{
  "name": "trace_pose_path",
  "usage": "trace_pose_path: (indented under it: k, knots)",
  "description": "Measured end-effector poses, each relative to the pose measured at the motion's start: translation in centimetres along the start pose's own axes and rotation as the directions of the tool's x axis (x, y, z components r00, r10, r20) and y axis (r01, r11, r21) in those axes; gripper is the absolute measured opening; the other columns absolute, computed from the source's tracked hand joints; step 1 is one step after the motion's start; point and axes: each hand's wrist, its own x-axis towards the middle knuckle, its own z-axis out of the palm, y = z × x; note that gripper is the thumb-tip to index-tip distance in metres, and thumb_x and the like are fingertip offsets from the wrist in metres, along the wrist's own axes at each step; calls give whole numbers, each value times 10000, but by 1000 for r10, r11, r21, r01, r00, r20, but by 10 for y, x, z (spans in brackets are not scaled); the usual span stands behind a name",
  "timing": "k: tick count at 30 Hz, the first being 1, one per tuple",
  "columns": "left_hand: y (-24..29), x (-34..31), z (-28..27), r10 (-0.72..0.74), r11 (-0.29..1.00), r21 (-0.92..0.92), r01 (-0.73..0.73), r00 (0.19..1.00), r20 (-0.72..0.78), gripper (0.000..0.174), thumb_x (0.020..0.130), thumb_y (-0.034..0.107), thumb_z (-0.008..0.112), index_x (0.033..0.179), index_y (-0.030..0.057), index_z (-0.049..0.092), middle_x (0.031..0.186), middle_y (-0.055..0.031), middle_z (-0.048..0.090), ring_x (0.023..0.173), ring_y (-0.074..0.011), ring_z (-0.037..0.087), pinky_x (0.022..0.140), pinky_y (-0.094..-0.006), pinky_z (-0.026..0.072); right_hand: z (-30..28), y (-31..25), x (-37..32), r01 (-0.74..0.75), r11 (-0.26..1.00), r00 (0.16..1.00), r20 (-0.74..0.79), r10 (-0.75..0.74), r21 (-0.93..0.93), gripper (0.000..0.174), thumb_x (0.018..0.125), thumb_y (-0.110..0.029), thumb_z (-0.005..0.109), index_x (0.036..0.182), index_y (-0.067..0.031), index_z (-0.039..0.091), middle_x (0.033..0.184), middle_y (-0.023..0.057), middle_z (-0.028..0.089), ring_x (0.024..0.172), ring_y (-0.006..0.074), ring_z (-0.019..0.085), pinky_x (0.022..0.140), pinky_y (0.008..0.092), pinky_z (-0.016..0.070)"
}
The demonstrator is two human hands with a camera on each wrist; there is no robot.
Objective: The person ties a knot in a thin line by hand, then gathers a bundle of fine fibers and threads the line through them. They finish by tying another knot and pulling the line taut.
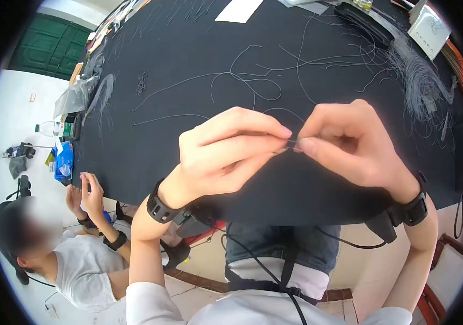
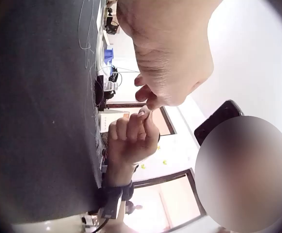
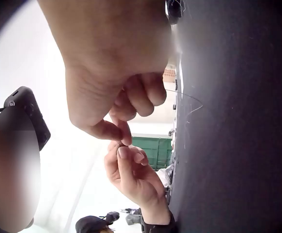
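Both hands meet close over the black tabletop [image 1: 177, 157], fingertips almost touching. My left hand [image 1: 226, 151] pinches a thin grey cord [image 1: 292, 142] between thumb and fingers. From the other side, my right hand [image 1: 353, 143] pinches the same short stretch with thumb and index finger, its other fingers curled in. A loop of thin cord [image 1: 285, 110] arcs behind the fingertips on the table. In the right wrist view, a strand [image 3: 192, 99] trails off beyond the curled fingers of the right hand [image 3: 116, 73]. The fingertips hide most of the held piece.
Loose grey cords [image 1: 237, 73] lie tangled beyond the hands. A thick bundle of cords [image 1: 421, 81] is at the right, another bundle [image 1: 101, 100] near the left edge beside a plastic bag [image 1: 74, 100]. White paper [image 1: 239, 10] lies at the back. Another person [image 1: 88, 260] sits at the left.
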Motion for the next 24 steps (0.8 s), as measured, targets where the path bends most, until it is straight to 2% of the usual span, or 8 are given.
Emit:
trace_pose_path:
  k: [2, 8, 11, 14, 20, 24]
  knots:
    - [1, -1, 1, -10, 1000, -6, 9, 1000, -13, 197, 632, -84, 664, 816, -14, 659, 937, -156, 636, 721, -184, 634, 579, -229, 498, 1, 0, -1, -1, 999, 1000, -17, 1, -43, 97, 794, -78, 579, 730, -4, 575, 439, -25, 374, 406, 36, 283, 408, 231, 206]
    - [1, -1, 2, -26, 999, -39, 25, 1000, -11, 191, 629, -78, 665, 811, -24, 653, 938, -185, 628, 716, -185, 637, 585, -236, 503, 1, 0, 0, -50, 998, 998, -29, 51, 27, 100, 790, -77, 581, 725, -2, 570, 431, -23, 342, 403, 39, 271, 408, 235, 200]
    - [-1, 0, 5, -10, 998, -63, 7, 998, -55, 189, 628, -77, 691, 803, -22, 647, 930, -134, 630, 647, -152, 597, 539, -223, 489, 0, -1, 1, -44, 999, 999, -15, 44, -7, 104, 791, -80, 581, 722, -4, 570, 428, -23, 338, 402, 40, 265, 407, 239, 194]
    - [-3, 1, 2, 11, 1000, -25, -12, 1000, -10, 205, 621, -69, 671, 816, -6, 662, 910, -155, 639, 712, -179, 616, 571, -231, 483, 0, -1, 2, -32, 999, 999, -13, 32, -3, 108, 789, -83, 583, 719, -2, 570, 425, -24, 331, 401, 41, 260, 406, 243, 190]
    - [-3, 3, 1, 18, 1000, -8, -18, 1000, -3, 203, 611, -66, 672, 803, -4, 665, 874, -130, 644, 702, -170, 604, 555, -227, 469, -2, -2, 4, -23, 998, 1000, 2, 23, -63, 114, 790, -88, 583, 718, 0, 570, 427, -23, 329, 402, 44, 259, 408, 241, 189]
    - [-2, 2, 1, -9, 1000, -14, 9, 1000, 4, 196, 617, -73, 661, 803, -9, 663, 874, -134, 640, 704, -169, 604, 564, -227, 477, -1, -1, 4, -22, 999, 1000, 8, 23, -37, 109, 796, -86, 577, 731, 0, 573, 431, -24, 338, 406, 42, 264, 409, 240, 192]
